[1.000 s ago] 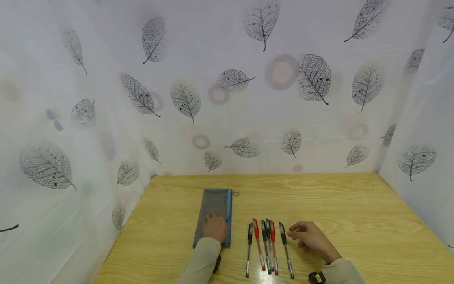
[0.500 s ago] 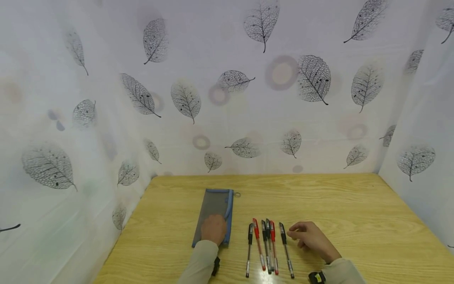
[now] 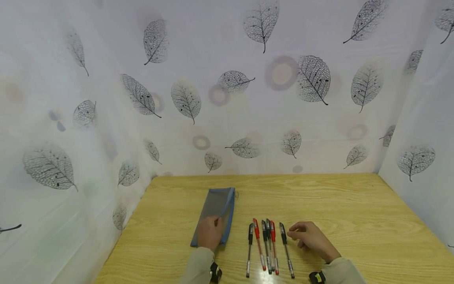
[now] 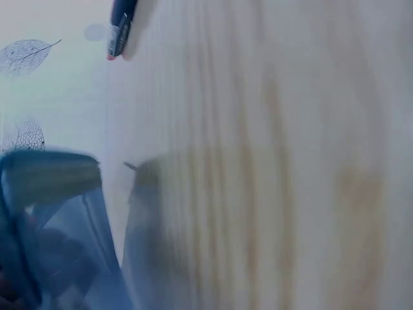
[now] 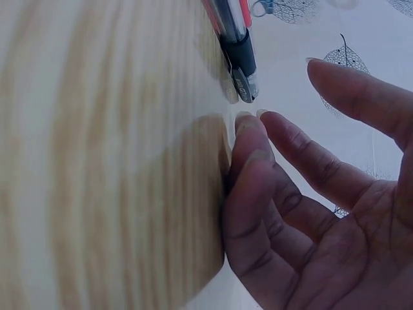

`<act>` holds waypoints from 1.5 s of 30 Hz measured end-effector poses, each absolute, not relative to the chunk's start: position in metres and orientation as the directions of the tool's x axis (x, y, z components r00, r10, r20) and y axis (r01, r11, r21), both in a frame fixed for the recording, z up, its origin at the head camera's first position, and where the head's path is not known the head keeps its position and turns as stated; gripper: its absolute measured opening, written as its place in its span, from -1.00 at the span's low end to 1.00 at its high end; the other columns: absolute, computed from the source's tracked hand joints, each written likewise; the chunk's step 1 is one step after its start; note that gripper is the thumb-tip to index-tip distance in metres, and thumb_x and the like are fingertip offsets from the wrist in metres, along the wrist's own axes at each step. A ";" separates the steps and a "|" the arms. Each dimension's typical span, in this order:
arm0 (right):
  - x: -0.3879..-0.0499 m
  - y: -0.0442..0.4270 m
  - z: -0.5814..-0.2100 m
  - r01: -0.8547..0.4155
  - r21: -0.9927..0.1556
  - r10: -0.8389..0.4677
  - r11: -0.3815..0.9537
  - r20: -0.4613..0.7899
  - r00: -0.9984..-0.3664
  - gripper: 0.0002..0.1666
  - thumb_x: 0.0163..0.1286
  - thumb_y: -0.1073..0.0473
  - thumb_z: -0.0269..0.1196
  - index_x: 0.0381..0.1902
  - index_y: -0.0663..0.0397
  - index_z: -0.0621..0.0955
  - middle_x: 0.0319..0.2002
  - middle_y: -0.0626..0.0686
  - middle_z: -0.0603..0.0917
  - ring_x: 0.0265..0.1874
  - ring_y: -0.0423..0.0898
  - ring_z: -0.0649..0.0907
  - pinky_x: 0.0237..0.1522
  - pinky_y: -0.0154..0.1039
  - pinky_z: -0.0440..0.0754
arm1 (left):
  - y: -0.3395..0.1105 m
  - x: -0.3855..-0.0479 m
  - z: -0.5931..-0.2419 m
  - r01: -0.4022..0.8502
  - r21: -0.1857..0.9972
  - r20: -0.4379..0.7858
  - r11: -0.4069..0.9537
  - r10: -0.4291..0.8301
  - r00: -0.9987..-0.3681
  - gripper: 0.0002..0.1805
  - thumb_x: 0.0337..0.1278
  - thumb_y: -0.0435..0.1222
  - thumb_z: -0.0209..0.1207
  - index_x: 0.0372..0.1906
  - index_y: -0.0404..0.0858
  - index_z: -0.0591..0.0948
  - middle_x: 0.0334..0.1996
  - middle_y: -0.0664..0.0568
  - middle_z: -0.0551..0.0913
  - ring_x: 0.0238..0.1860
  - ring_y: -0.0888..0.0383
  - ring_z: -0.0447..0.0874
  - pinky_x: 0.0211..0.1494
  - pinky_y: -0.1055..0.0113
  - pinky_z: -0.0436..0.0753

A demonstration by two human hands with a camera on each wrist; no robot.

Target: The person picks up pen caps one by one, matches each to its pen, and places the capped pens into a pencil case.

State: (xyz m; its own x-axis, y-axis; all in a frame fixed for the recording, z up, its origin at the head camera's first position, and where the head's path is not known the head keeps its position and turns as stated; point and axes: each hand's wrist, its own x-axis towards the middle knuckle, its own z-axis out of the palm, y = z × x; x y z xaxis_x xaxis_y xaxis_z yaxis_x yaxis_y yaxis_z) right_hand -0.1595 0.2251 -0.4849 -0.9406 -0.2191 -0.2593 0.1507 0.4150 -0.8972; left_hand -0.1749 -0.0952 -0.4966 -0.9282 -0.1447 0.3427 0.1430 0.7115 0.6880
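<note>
A blue-edged grey mesh pouch [image 3: 217, 201] lies slanted on the left of the table, its right side lifted a little. My left hand [image 3: 210, 232] grips its near part with curled fingers; in the left wrist view the raised pouch [image 4: 55, 181] fills the lower left, the fingertips mostly hidden. Several pens lie side by side right of the pouch, among them a red pen [image 3: 257, 234] and a black pen [image 3: 283, 236]. Beside that black pen my right hand [image 3: 313, 240] rests, fingers loosely bent, holding nothing. The right wrist view has the hand [image 5: 322, 206] just short of the pen [image 5: 240, 51].
The wooden table [image 3: 305, 197] is bounded at the back and sides by a pale curtain [image 3: 248, 114] with a leaf print. In the left wrist view a dark pen cap [image 4: 121, 27] shows at the top.
My left hand has shifted slightly left and its thumb side has turned up. The pouch has tilted, its right edge rising. My right hand and the pens have stayed put.
</note>
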 end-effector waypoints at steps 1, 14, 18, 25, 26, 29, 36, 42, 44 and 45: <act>-0.159 0.225 -0.485 0.150 -0.897 -0.219 0.415 -0.259 -0.941 -0.57 0.38 0.10 0.22 -0.02 0.42 0.55 -0.31 0.09 0.64 -0.58 -0.08 0.57 -0.53 -0.18 0.61 | -0.095 -0.174 -0.497 0.151 0.699 0.367 0.699 -0.169 -0.915 -0.62 0.16 -0.44 0.18 -0.76 -0.22 0.48 -0.79 0.11 0.47 -0.74 0.24 0.37 -0.66 0.38 0.37; -0.160 0.224 -0.486 0.157 -0.890 -0.204 0.429 -0.265 -0.942 -0.59 0.38 0.10 0.22 -0.04 0.39 0.57 -0.32 0.09 0.63 -0.58 -0.08 0.56 -0.53 -0.17 0.60 | -0.090 -0.168 -0.509 0.202 0.767 0.472 0.610 -0.322 -0.821 -0.83 0.09 -0.50 0.25 -0.21 -0.48 0.71 -0.23 -0.25 0.72 -0.16 -0.18 0.72 -0.14 -0.01 0.67; -0.160 0.225 -0.486 0.159 -0.888 -0.203 0.432 -0.267 -0.942 -0.61 0.39 0.11 0.21 -0.05 0.38 0.57 -0.33 0.09 0.63 -0.59 -0.09 0.55 -0.53 -0.18 0.60 | -0.087 -0.167 -0.509 0.180 0.805 0.443 0.566 -0.370 -0.817 -0.81 0.10 -0.49 0.25 -0.17 -0.48 0.70 -0.21 -0.27 0.72 -0.15 -0.21 0.71 -0.12 -0.03 0.66; -0.160 0.224 -0.487 0.155 -0.890 -0.207 0.429 -0.264 -0.942 -0.60 0.39 0.12 0.21 -0.05 0.40 0.57 -0.31 0.11 0.63 -0.58 -0.08 0.55 -0.54 -0.18 0.59 | -0.081 -0.171 -0.509 0.127 0.851 0.391 0.509 -0.454 -0.801 -0.78 0.11 -0.46 0.24 -0.13 -0.46 0.70 -0.16 -0.29 0.69 -0.08 -0.22 0.68 -0.01 -0.06 0.62; -0.160 0.224 -0.486 0.153 -0.890 -0.208 0.430 -0.262 -0.942 -0.60 0.39 0.12 0.21 -0.05 0.41 0.57 -0.30 0.11 0.63 -0.58 -0.08 0.55 -0.54 -0.19 0.59 | -0.080 -0.171 -0.508 0.120 0.860 0.378 0.496 -0.463 -0.802 -0.78 0.12 -0.46 0.24 -0.12 -0.45 0.70 -0.15 -0.28 0.69 -0.06 -0.21 0.67 0.01 -0.06 0.61; -0.160 0.223 -0.486 0.146 -0.888 -0.206 0.436 -0.257 -0.944 -0.62 0.38 0.13 0.22 -0.06 0.41 0.57 -0.31 0.11 0.63 -0.59 -0.08 0.54 -0.56 -0.20 0.57 | -0.078 -0.171 -0.507 0.111 0.880 0.351 0.461 -0.477 -0.806 -0.77 0.14 -0.46 0.23 -0.10 -0.45 0.69 -0.12 -0.28 0.68 -0.03 -0.20 0.66 0.04 -0.05 0.60; -0.160 0.218 -0.484 0.113 -0.887 -0.251 0.447 -0.246 -0.936 -0.67 0.33 0.15 0.27 -0.16 0.37 0.62 -0.47 0.07 0.63 -0.66 -0.15 0.52 -0.62 -0.28 0.52 | -0.075 -0.170 -0.504 0.107 0.903 0.325 0.417 -0.496 -0.805 -0.78 0.17 -0.46 0.21 -0.10 -0.45 0.70 -0.11 -0.28 0.68 -0.03 -0.21 0.66 0.04 -0.07 0.59; -0.161 0.211 -0.485 0.085 -0.850 -0.227 0.520 -0.233 -0.945 -0.80 0.26 0.19 0.31 -0.36 0.28 0.64 -0.58 0.04 0.59 -0.70 -0.16 0.52 -0.64 -0.26 0.54 | -0.073 -0.171 -0.502 0.098 0.927 0.283 0.362 -0.506 -0.815 -0.77 0.21 -0.44 0.18 -0.08 -0.45 0.69 -0.08 -0.29 0.67 0.02 -0.21 0.63 0.08 -0.06 0.57; -0.163 0.208 -0.486 0.087 -0.837 -0.219 0.541 -0.240 -0.946 -0.80 0.23 0.19 0.33 -0.46 0.24 0.64 -0.63 0.02 0.58 -0.72 -0.17 0.51 -0.65 -0.27 0.52 | -0.073 -0.170 -0.501 0.097 0.935 0.268 0.342 -0.499 -0.824 -0.76 0.23 -0.44 0.17 -0.05 -0.46 0.67 -0.05 -0.29 0.66 0.05 -0.21 0.61 0.10 -0.06 0.56; -0.164 0.207 -0.487 0.091 -0.831 -0.213 0.549 -0.244 -0.946 -0.79 0.21 0.19 0.34 -0.51 0.22 0.63 -0.65 0.01 0.58 -0.73 -0.18 0.51 -0.66 -0.28 0.51 | -0.073 -0.170 -0.501 0.097 0.936 0.265 0.338 -0.497 -0.826 -0.75 0.23 -0.44 0.17 -0.04 -0.46 0.67 -0.05 -0.29 0.66 0.05 -0.21 0.61 0.11 -0.06 0.55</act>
State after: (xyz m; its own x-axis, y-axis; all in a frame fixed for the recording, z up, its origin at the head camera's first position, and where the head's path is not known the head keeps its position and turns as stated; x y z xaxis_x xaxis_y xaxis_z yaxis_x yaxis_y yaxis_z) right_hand -0.1636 0.2074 -0.4867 -0.9460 -0.2134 -0.2441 0.0906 0.5491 -0.8309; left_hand -0.1702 -0.0725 -0.5009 -0.8264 -0.4967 0.2653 0.0974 0.3380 0.9361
